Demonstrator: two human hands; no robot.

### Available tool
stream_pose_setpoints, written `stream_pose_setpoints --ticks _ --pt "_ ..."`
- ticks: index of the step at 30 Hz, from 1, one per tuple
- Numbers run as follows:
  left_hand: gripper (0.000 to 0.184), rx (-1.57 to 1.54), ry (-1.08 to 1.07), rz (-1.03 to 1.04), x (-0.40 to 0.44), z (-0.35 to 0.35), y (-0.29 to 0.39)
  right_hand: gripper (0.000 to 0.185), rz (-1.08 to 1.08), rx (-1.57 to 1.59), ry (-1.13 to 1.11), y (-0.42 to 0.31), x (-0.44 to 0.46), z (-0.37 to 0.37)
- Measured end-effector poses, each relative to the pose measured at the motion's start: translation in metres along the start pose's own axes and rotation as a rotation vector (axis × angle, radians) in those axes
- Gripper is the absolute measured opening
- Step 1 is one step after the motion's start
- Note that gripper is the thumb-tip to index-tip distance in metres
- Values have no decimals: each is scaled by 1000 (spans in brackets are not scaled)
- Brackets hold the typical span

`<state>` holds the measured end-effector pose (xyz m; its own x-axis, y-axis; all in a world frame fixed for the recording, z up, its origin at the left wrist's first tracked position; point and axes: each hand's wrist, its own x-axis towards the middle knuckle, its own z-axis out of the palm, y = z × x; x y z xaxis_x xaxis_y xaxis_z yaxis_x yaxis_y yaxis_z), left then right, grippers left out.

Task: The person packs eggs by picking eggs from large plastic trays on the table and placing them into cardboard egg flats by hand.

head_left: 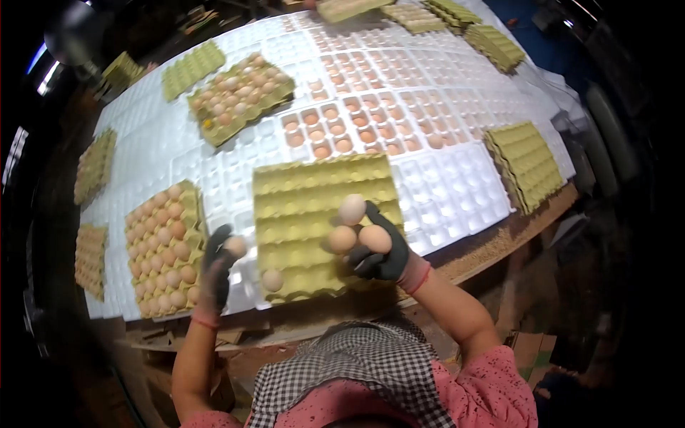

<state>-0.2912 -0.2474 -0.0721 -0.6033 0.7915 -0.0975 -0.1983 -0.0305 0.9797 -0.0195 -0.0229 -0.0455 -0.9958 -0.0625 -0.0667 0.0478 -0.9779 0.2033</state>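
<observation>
Fingers (pixel 379 218) of the right hand (pixel 391 260) hold three eggs (pixel 375 239) above a yellow tray (pixel 303 214), the left hand (pixel 217 267) one egg (pixel 235 247).

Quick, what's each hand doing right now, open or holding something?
Left hand: an egg is right by it; blur hides whether it's gripped.
Right hand: curled, holding three eggs.

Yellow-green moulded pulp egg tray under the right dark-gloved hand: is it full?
No: the yellow-green moulded pulp egg tray shows rows of bare cells, with one pale egg at its near left corner.
</observation>
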Motion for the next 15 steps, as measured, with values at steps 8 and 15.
stream_pose_setpoints --ticks 8,15 --pt "50 1592 -576 325 -50 54 44 55 -662 -1605 804 -87 -141 6" --pt "36 1561 -387 433 -47 86 32 59 -552 -2352 1534 -242 -202 -7"
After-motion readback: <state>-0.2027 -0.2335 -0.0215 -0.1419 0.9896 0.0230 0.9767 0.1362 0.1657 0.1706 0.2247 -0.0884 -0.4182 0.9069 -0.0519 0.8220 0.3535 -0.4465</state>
